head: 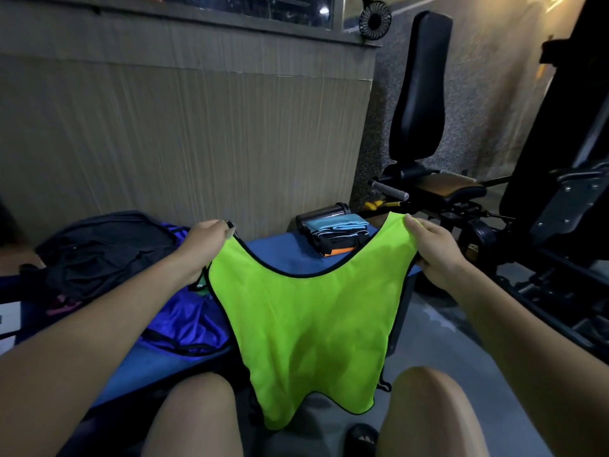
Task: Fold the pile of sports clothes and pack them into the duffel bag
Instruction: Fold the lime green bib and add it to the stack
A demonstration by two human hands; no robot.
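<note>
The person is holding a neon green vest (313,321) up by its shoulder straps, the left hand (206,237) and right hand (431,249) each pinching one strap in curled fingers. It is hanging over the blue tabletop (276,255) and their knees. A dark duffel bag (108,249) is lying left, folded clothes (336,235) stacked behind.
</note>
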